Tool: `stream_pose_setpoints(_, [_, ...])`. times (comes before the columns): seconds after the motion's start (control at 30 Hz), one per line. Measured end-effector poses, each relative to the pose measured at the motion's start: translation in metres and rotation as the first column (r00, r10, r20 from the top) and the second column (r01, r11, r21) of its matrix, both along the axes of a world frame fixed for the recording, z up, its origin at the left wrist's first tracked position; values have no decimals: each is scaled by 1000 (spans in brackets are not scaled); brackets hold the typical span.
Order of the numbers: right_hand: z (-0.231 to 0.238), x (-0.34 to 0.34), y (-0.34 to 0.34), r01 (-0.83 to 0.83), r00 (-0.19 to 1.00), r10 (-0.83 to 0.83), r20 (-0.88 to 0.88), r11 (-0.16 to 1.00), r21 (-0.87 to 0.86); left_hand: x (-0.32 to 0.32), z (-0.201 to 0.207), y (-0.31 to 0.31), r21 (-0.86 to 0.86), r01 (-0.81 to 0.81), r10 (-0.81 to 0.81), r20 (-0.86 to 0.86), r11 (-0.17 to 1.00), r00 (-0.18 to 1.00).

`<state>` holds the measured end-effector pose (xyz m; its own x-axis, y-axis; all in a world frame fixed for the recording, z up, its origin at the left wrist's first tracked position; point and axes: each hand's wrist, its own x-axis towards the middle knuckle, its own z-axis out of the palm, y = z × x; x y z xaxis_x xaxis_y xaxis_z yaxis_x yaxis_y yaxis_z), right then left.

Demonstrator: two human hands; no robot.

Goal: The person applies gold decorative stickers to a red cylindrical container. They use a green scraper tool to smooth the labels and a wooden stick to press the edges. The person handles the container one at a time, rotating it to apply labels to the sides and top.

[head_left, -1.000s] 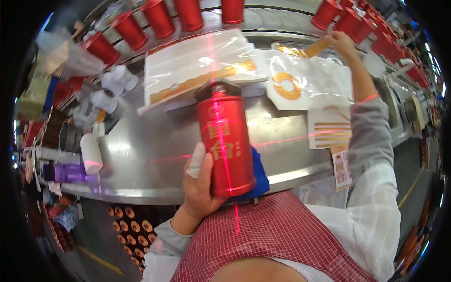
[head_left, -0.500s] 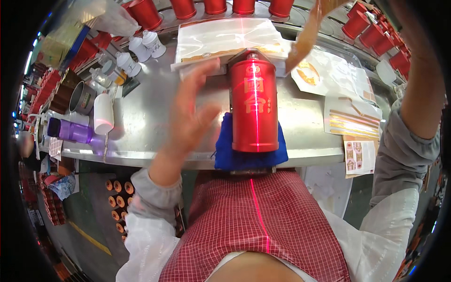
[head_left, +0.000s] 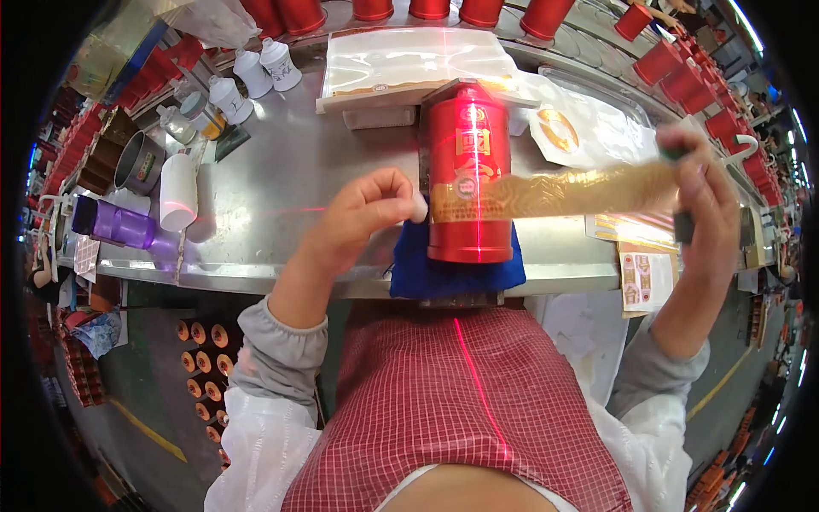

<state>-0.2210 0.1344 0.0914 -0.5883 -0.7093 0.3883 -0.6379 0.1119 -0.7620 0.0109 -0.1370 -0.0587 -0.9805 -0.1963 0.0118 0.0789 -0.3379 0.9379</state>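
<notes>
A glossy red bottle (head_left: 472, 241) with gold lettering lies on a blue cloth (head_left: 409, 271) in front of me. Across its lower part stretches a translucent gold-patterned decal strip (head_left: 580, 192), running out to the right. My right hand (head_left: 706, 192) grips the strip's right end; a dark green piece, its kind unclear, also shows between those fingers. At the bottle's left side, my left hand (head_left: 367, 218) is closed in a pinch at the strip's other end. Its pinching tip looks white, and the exact grip there is hard to make out. A red laser line falls along the bottle.
Behind the bottle lie white decal sheets (head_left: 418, 58). More sheets (head_left: 646, 286) hang at the right edge of the metal table (head_left: 273, 205). White bottles (head_left: 229, 100), a white roll (head_left: 178, 192) and a purple bottle (head_left: 128, 230) stand or lie left. Red bottles (head_left: 479, 8) line the back.
My right hand has come down from the upper right, drawing the gold strip level across the bottle. My left hand has lowered and closed to a pinch beside it. The view has shifted slightly.
</notes>
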Motion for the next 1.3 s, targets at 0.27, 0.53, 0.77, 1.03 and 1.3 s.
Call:
stream_pose_setpoints(0.27, [-50,8,32,23,983,-14,182,999,-43,5,3,19,-656,-414,424,-154,632,892])
stream_pose_setpoints(0.53, [-85,-5,35,116,928,-124,352,992,43,12,-25,85,-839,-459,329,-362,294,872])
stream_pose_setpoints(0.77, [-117,-12,33,123,922,-161,351,984,126,16,-30,91,-832,-441,333,-333,337,882])
stream_pose_setpoints(1.03, [-137,-11,32,103,985,-136,104,956,276,14,-30,92,-818,-450,338,-335,360,880])
stream_pose_setpoints(1.3, [-142,-8,28,104,991,-123,58,960,260,14,-30,91,-807,-466,346,-347,363,871])
